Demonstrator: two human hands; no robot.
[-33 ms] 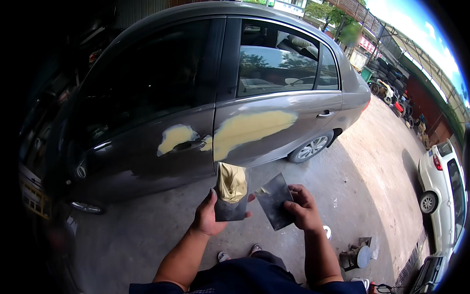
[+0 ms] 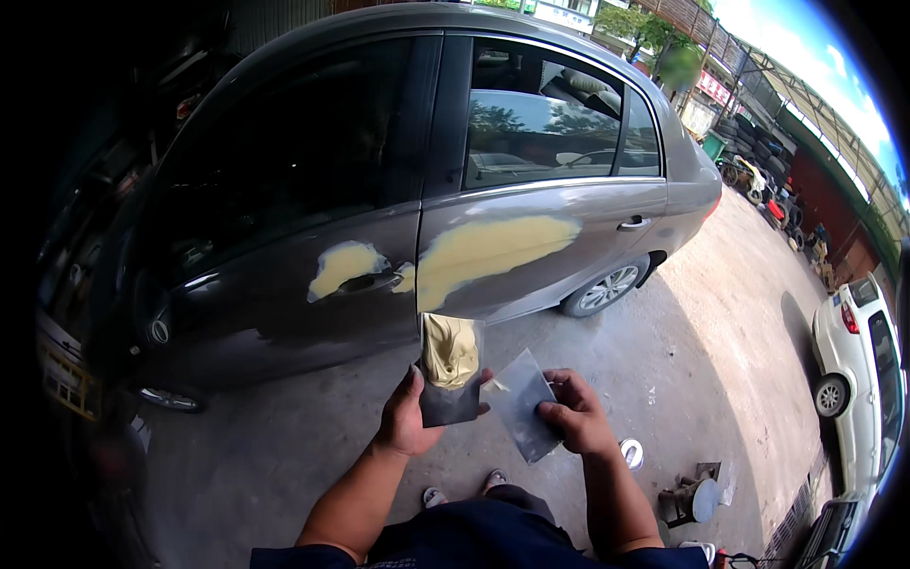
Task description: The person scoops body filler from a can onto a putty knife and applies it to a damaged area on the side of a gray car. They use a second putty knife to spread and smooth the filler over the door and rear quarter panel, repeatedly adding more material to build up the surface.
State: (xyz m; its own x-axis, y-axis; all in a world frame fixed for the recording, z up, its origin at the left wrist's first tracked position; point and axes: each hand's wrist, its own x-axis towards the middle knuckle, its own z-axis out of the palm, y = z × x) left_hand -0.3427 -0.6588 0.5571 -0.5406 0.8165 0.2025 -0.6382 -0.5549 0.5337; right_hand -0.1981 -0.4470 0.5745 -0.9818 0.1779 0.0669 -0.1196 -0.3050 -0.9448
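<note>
My left hand (image 2: 409, 417) grips a dark flat putty spreader (image 2: 451, 406) by its sides, held up in front of me. A thick mound of yellowish body filler (image 2: 450, 353) lies on its upper part. Close to its right, my right hand (image 2: 576, 417) pinches a second thin grey spreader (image 2: 524, 417) between thumb and fingers. A small smear of filler shows near that one's upper left corner. The two spreaders are apart. Beyond them stands a grey-brown car (image 2: 540, 284) with a large yellow filler patch (image 2: 498, 248) on its rear door and a smaller patch (image 2: 347, 267) around the front door handle.
A small stool (image 2: 700, 500) stands on the concrete floor at my lower right, near a white roll-like ring (image 2: 632, 453). A white car (image 2: 858, 370) is parked at the far right. Stacked tyres (image 2: 749, 142) and clutter line the wall behind.
The right-hand spreader has tilted, its face now catching more light, and has shifted slightly left and down, closer to the left one. The left hand has barely moved.
</note>
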